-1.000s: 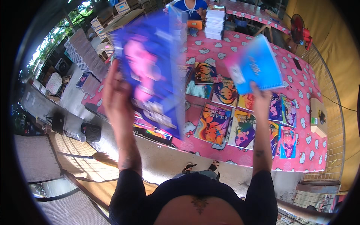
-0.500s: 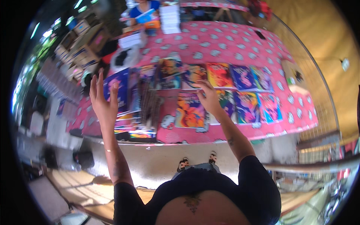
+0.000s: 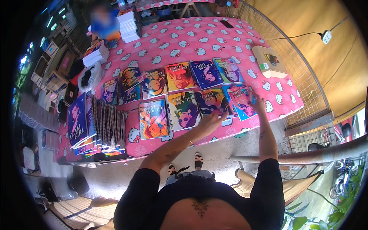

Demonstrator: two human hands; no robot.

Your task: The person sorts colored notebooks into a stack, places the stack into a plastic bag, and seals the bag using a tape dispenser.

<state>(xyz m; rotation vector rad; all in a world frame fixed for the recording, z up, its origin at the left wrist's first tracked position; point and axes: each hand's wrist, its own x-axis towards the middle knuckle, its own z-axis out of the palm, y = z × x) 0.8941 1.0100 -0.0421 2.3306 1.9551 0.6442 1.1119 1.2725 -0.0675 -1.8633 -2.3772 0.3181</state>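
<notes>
Spiral notebooks with bright illustrated covers lie in two rows before me. My right hand [image 3: 257, 102] is at the right edge of a blue-and-pink notebook [image 3: 242, 105] at the near row's right end, fingers closed on that edge. My left hand [image 3: 214, 120] reaches across to the lower right corner of a dark purple-and-orange notebook [image 3: 211, 100], its fingers stretched out. Left of these lie a yellow, white and black notebook [image 3: 183, 110] and an orange-haired-figure notebook [image 3: 154, 119]. The far row includes a red-and-orange notebook [image 3: 179, 76] and a purple notebook [image 3: 207, 74].
A pile of spiral notebooks [image 3: 109, 124] stands at the near left on the pink cat-patterned tablecloth [image 3: 184, 42]. Beyond are a plastic bag [image 3: 90, 78], white paper stacks [image 3: 129, 27] and a person [image 3: 104, 25]. A cardboard box [image 3: 268, 61] sits at the right; a phone [image 3: 226, 24] lies far off.
Both hands have moved to the right end of the near row; the left has left the notebook pile's side. The view has turned to the right.
</notes>
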